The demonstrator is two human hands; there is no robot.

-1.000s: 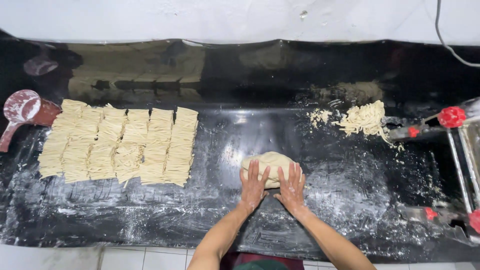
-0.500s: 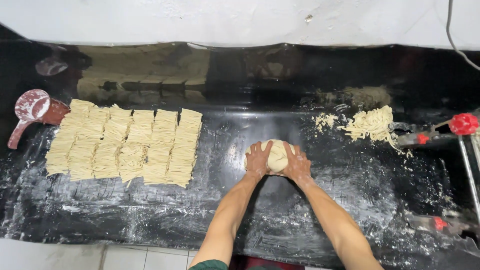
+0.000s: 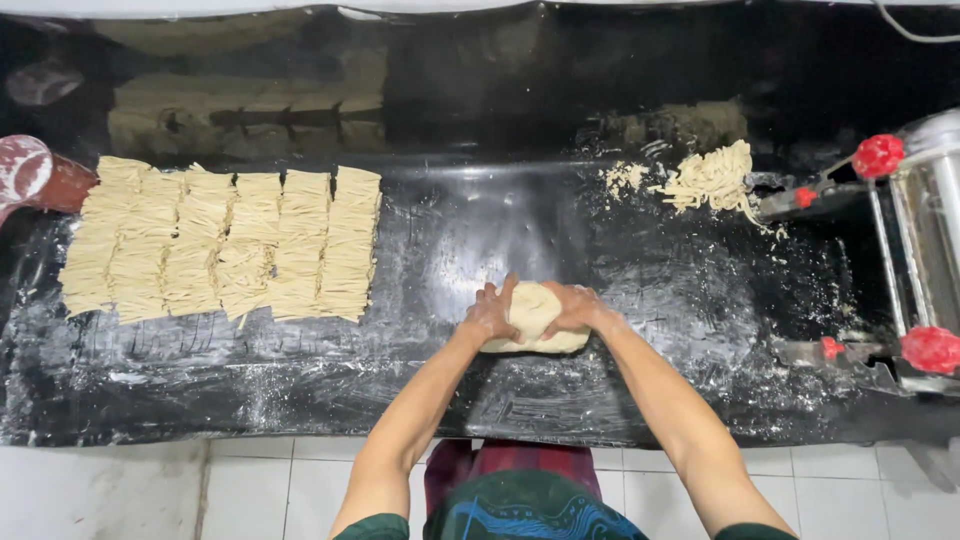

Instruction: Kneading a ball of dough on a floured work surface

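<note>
A pale lump of dough lies on the flour-dusted black worktop, a little right of centre. My left hand clasps its left side and my right hand clasps its right side, fingers curled over the top. Both forearms reach in from the bottom edge.
Several bundles of cut noodles lie in rows at the left. A red cup dusted with flour stands at the far left. Loose noodle scraps lie at the back right. A metal noodle machine with red knobs stands at the right edge.
My hands pushed the dough away across the worktop, then drew it back and folded it; they now grip it from both sides instead of pressing flat on top.
</note>
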